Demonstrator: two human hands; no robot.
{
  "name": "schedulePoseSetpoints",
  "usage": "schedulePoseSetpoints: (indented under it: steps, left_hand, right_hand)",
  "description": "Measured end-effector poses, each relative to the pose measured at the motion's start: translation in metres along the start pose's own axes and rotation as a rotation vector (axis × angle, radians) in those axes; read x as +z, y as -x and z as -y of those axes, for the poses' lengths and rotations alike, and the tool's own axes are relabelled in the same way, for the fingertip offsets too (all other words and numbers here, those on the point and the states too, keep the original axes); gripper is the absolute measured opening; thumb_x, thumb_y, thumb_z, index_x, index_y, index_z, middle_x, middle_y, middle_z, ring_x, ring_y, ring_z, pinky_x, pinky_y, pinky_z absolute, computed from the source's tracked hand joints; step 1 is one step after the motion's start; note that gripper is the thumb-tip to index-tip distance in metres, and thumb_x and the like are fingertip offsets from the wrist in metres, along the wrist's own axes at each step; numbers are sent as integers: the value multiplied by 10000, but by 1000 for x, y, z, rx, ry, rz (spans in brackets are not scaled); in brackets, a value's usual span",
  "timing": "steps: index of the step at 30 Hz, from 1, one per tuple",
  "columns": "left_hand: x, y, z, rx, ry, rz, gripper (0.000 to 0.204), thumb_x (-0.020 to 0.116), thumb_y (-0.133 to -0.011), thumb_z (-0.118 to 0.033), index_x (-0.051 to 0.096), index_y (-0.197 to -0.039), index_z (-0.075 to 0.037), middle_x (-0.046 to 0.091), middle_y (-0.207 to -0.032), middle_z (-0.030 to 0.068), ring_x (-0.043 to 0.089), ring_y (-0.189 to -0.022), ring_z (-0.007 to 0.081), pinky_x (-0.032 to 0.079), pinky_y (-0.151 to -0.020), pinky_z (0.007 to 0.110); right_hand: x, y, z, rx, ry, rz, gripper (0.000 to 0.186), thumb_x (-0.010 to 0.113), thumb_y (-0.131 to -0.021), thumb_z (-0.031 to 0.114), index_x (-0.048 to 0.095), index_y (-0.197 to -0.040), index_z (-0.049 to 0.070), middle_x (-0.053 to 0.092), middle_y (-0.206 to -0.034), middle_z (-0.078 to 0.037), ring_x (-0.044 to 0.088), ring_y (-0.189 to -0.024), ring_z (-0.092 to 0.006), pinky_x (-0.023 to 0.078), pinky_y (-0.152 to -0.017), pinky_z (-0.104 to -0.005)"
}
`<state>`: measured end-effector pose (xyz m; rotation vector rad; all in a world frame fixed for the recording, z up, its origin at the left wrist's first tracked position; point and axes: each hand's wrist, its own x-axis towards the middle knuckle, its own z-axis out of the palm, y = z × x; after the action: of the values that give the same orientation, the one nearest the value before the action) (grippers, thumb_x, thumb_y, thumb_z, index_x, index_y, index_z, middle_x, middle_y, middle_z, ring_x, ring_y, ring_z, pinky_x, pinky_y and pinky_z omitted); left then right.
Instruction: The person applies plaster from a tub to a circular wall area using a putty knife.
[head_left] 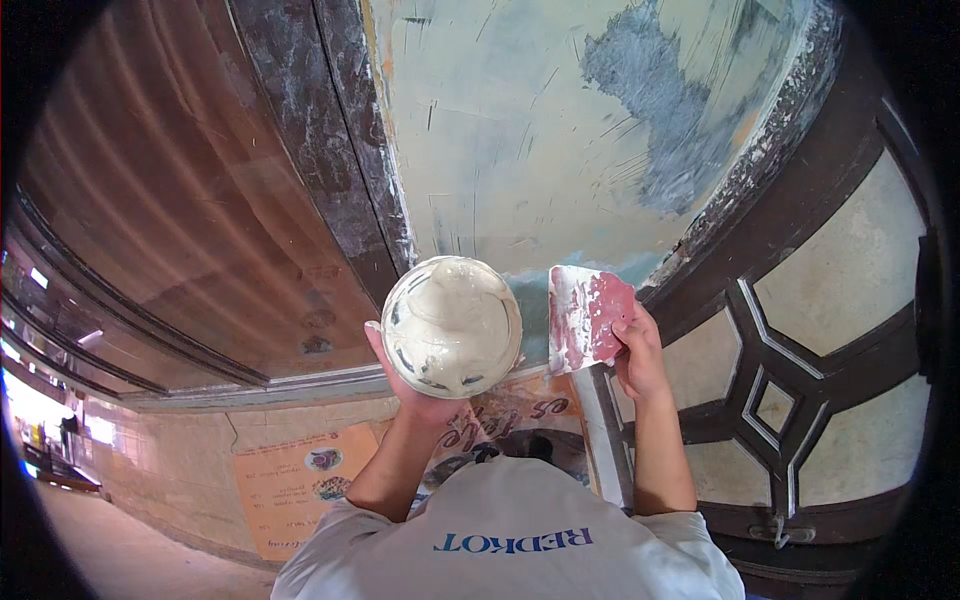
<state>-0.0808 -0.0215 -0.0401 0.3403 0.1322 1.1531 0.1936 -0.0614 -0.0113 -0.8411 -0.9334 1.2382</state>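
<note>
My left hand (428,403) supports a round tub (386,310) from its side and underneath, with the thumb up along its left edge. Thick cream-coloured putty (452,315) fills the tub, its surface smooth with dark streaks near the near edge. A flat red putty scraper (603,318) is gripped by its right edge in my right hand (640,352). White putty is smeared over the scraper's left half. Scraper and tub are held apart at about the same height, in front of a patchy pale green wall panel (490,150).
A rough grey patch (655,105) marks the panel's upper right. Dark wooden trim (330,130) and a brown glazed panel (180,200) stand to the left. On the right is a dark door frame (790,400) with pale panes. An orange printed sheet (285,490) lies lower left.
</note>
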Motion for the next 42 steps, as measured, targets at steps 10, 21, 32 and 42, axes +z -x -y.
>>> schedulePoseSetpoints:
  steps: [10,21,32,42]
  left_hand:
    - [3,3,14,-116,168,153,1058,432,-709,-904,272,-1507,-228,291,-1522,195,334,-1352,482,380,-985,718]
    - [3,10,14,-131,163,175,1166,510,-625,-922,239,-1514,-218,240,-1528,221,286,-1346,557,474,-919,688]
    - [-25,2,0,219,-236,331,991,560,-740,-736,279,-1507,-175,340,-1506,189,397,-1354,388,358,-1114,559]
    - [5,5,0,237,116,269,673,471,-961,-553,333,-1484,-153,414,-1465,124,393,-1358,309,374,-1110,488]
  right_hand:
    - [0,0,-5,9,9,-3,436,553,-900,99,495,-1314,-26,623,-1199,-92,608,-1084,-171,467,-960,-325]
    - [-4,-2,-13,41,3,10,435,552,-897,93,498,-1309,-38,628,-1190,-98,619,-1068,-166,474,-954,-319]
    - [13,11,-1,170,184,124,452,509,-862,43,510,-1305,-49,636,-1115,-54,606,-951,-103,476,-840,-247]
    - [51,12,17,96,563,265,420,414,-865,23,533,-1262,-45,656,-1081,-100,580,-976,-149,461,-884,-287]
